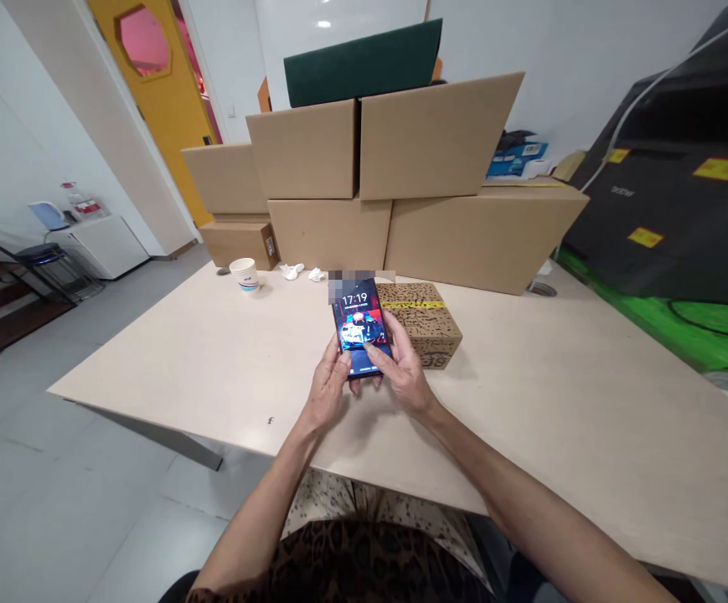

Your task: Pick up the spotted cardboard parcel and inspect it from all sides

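A smartphone is held upright over the table between both hands, its lit screen showing the time 17:19 and a picture. My left hand grips the phone's lower left side, thumb near the bottom of the screen. On the lower right side, my right hand is wrapped round it with the thumb over the screen. Fingertips of both hands show beneath the phone. Just behind and right of it sits a small patterned cardboard box with yellow tape across its top.
Stacked cardboard boxes line the table's far side, a dark green box on top. A paper cup and crumpled tissues stand before them. A large black item is at right; a stool is far left.
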The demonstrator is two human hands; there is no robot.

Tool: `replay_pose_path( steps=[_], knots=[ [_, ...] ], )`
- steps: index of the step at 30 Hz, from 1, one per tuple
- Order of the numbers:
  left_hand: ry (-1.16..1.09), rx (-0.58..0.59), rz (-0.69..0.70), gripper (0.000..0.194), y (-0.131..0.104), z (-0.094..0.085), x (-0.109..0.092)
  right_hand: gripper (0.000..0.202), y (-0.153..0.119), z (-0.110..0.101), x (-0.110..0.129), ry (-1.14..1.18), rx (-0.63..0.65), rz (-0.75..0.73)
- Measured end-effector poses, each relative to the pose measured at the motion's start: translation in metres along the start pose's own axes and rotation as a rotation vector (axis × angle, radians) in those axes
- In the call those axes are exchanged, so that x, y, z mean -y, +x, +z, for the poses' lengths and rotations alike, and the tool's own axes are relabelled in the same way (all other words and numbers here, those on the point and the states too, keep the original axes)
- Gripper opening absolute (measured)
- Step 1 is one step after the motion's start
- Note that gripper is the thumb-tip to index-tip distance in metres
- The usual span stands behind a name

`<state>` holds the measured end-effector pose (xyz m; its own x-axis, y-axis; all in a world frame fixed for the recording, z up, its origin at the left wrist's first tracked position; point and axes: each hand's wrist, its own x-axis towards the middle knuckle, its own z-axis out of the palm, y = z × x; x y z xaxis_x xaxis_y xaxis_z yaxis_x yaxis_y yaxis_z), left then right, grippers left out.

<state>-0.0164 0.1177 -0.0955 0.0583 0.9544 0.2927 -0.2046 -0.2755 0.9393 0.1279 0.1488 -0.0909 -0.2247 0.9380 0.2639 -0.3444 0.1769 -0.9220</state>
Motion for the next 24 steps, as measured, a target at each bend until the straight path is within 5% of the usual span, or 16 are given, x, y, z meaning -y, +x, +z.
replay_pose_path(
  steps=[14, 17, 21, 24],
  knots=[
    [0.024, 0.076, 0.032, 0.063, -0.001, -0.002, 0.004, 0.085, -0.007, -0.013, 0.007, 0.014, 0.020, 0.009],
    [0.028, 0.083, 0.019, 0.064, -0.002, -0.001, 0.004, 0.068, -0.010, -0.012, 0.010, 0.023, 0.011, 0.037],
    [-0.013, 0.102, -0.014, 0.079, -0.002, -0.003, 0.007, 0.048, -0.020, -0.019, 0.020, 0.062, -0.118, 0.040],
    [-0.100, 0.061, -0.013, 0.085, -0.002, -0.005, 0.011, 0.048, -0.026, -0.043, 0.030, 0.081, -0.309, -0.034]
  ],
)
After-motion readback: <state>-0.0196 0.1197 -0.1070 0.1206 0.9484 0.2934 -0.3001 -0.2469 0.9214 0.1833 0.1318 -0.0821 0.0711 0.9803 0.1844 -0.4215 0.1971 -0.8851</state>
